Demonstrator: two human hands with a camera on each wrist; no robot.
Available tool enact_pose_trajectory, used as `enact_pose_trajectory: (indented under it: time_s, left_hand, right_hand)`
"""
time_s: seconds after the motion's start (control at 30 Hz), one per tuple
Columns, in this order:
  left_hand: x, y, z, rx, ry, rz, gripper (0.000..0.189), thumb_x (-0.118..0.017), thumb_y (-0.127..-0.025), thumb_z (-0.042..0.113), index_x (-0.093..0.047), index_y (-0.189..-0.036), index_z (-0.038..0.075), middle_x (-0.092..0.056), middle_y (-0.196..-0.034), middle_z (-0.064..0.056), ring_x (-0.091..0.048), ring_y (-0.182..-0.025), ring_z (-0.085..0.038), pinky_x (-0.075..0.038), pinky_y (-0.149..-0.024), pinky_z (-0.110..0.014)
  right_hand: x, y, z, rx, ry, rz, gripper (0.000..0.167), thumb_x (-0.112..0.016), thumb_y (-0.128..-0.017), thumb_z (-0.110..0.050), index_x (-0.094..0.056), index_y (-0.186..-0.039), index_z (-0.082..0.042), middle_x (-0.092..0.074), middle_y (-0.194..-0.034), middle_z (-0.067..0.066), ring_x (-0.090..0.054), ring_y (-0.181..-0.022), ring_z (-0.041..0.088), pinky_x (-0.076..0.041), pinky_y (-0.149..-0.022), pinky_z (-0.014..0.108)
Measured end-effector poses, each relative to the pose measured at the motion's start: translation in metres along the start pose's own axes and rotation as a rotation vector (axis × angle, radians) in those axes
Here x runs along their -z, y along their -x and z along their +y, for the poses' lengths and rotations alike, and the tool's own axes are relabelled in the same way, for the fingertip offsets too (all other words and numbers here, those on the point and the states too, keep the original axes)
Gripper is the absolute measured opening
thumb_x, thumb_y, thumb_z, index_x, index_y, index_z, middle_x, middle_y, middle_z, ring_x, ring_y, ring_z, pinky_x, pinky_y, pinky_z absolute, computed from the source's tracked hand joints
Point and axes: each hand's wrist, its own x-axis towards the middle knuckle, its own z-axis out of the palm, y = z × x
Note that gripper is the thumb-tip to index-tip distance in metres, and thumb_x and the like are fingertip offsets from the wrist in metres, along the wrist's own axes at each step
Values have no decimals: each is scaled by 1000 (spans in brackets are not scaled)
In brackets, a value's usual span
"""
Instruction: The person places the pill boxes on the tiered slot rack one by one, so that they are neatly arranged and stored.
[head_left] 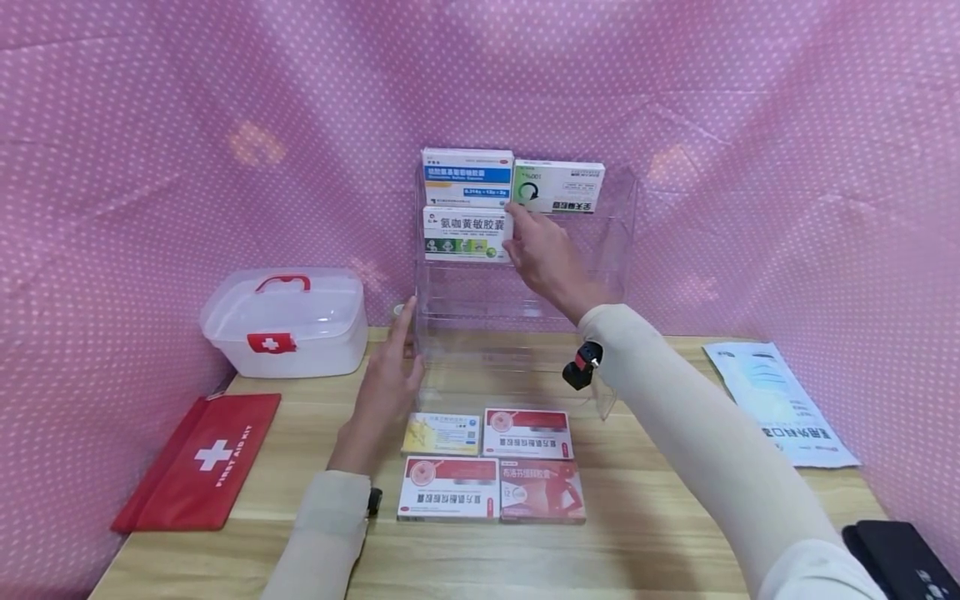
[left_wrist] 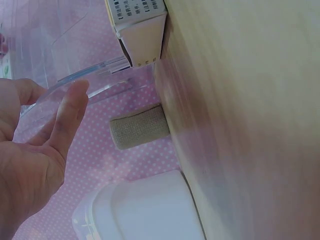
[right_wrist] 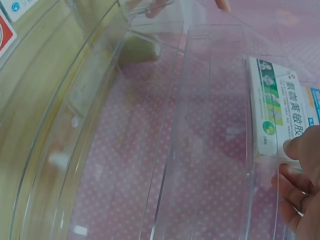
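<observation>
Capsule box [head_left: 463, 237], full title [head_left: 471, 224] head-view only

This looks like a curtained booth: pink polka-dot fabric [head_left: 480, 75] hangs around a wood-grain table [head_left: 645, 508] bearing medicine boxes [head_left: 448, 490].

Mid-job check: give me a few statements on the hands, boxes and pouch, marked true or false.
1. The right hand holds the white box on the second tier of the clear rack. True.
2. The left hand grips a bottle. False: it is at the rack's left side.
3. Four boxes lie in front of the rack. True.
4. The red pouch is inside the white case. False: it lies on the table.
5. Two boxes stand on the top tier. True.
</observation>
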Motion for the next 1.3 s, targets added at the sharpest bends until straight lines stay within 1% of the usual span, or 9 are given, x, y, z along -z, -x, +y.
enact_pose_trajectory:
  time_s: [0.23, 0.43, 0.57, 0.7, 0.8, 0.93, 1.03, 1.17, 1.3]
  left_hand:
    - [0, -1, 1, 2, -21, -1, 107, -66, -103, 2, -2, -168, 57, -65, -144, -20, -66, -126, -37, -59, -111, -57]
    - [0, 0, 2, 16, -22, -6, 108, -66, -102, 2, -1, -168, 59, -63, -146, -20, -65, -128, -38, -56, -114, -58]
    - [0, 0, 2, 12, -17, -9, 107, -66, -103, 3, -1, -168, 58, -60, -152, -19, -64, -133, -38, -54, -117, -59]
    - [0, 1, 2, 10, -12, -13, 108, -66, -103, 2, -1, -168, 58, -54, -160, -17, -61, -137, -36, -53, -119, -58]
    - [-1, 1, 1, 10, -10, -14, 108, -67, -103, 2, -1, -168, 59, -50, -165, -14, -60, -139, -35, -52, -121, -58]
    - [-2, 0, 0, -2, -13, -7, 108, -67, -102, 2, -1, -168, 59, -52, -163, -15, -62, -136, -36, -54, -118, -58]
    - [-1, -1, 0, -6, -11, -7, 108, -66, -102, 3, -2, -168, 58, -58, -156, -17, -64, -133, -37, -56, -115, -57]
    - [0, 0, 1, 9, -5, -13, 106, -65, -103, 3, -1, -167, 59, -57, -157, -18, -63, -136, -39, -56, -115, -58]
    - [1, 1, 2, 17, -7, -16, 107, -65, -103, 3, 0, -167, 60, -51, -164, -18, -60, -141, -40, -53, -118, -59]
  right_hand:
    - [1, 0, 2, 45, 72, -6, 61, -67, -106, -20, -44, -162, -15, -70, -135, 18, -68, -123, 36, -60, -107, 51]
    - [9, 6, 5, 71, 58, -7, 77, -72, -102, -19, -34, -169, -15, -59, -154, 23, -57, -141, 42, -48, -122, 60]
    - [17, 16, 6, 69, 20, 20, 77, -73, -101, -17, -35, -168, -15, -51, -161, 24, -52, -146, 44, -44, -126, 62]
    - [26, 31, 10, 80, 21, 34, 70, -72, -102, -18, -41, -164, -12, -57, -151, 24, -60, -134, 41, -53, -117, 58]
    - [32, 48, 15, 86, 17, 30, 57, -70, -103, -19, -50, -155, -6, -63, -138, 23, -64, -123, 39, -58, -109, 56]
    - [34, 74, 24, 109, 2, -17, 36, -67, -105, -19, -63, -135, 0, -72, -119, 20, -69, -109, 36, -62, -98, 51]
    - [30, 96, 33, 140, -5, -60, 21, -69, -104, -17, -70, -117, -1, -75, -101, 15, -71, -91, 29, -65, -82, 43]
    - [17, 128, 44, 151, -44, -132, 11, -71, -103, -15, -74, -101, -4, -73, -84, 7, -64, -72, 16, -59, -65, 30]
    - [1, 160, 54, 124, -79, -237, 10, -72, -102, -15, -76, -98, -7, -69, -79, 0, -57, -68, 8, -52, -60, 21]
